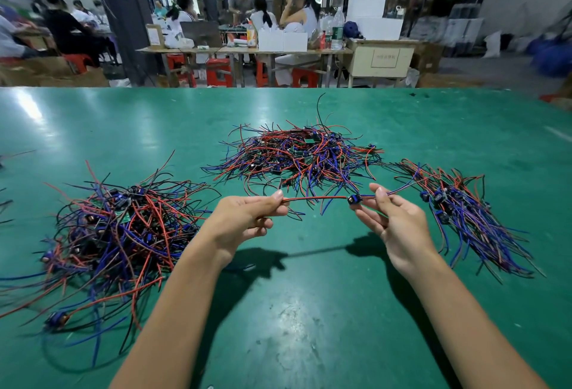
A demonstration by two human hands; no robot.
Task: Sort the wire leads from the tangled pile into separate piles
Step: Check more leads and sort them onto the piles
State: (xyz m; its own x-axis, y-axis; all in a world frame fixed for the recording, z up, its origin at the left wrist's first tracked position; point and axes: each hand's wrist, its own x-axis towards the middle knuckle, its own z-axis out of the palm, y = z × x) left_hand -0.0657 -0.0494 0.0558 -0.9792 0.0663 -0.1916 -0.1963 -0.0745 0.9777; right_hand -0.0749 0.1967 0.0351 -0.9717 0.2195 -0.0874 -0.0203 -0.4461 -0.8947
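**Three piles down, one lead in your hands**

Three heaps lie on the green counter (309,311), and you hold a single wire lead (328,200) stretched in the air between them. Your left hand (244,221) pinches the red end between thumb and forefinger; your right hand (393,221) pinches the blue side just beside the small dark component (354,199) at the lead's middle. Both grips are clamped on that one lead, the other fingers loosely spread.

Judging by how things lie, the far middle pile (297,156) looks like the tangled source, its wires running every way. The right pile (464,215) is combed out, its leads lying roughly parallel, so it reads as sorted work. The left pile (117,234) is large and still knotted, and it may be a second sorted group or more unsorted stock; you cannot tell which from here. Either way, a good deal remains: the middle heap is thick, and the lead you hold has yet to be laid down.

Some things stay unclear. The left pile's lowest wires run off the frame's edge. Loose wire ends at the far left edge (6,203) are cut off. The components inside each heap are too small to compare.
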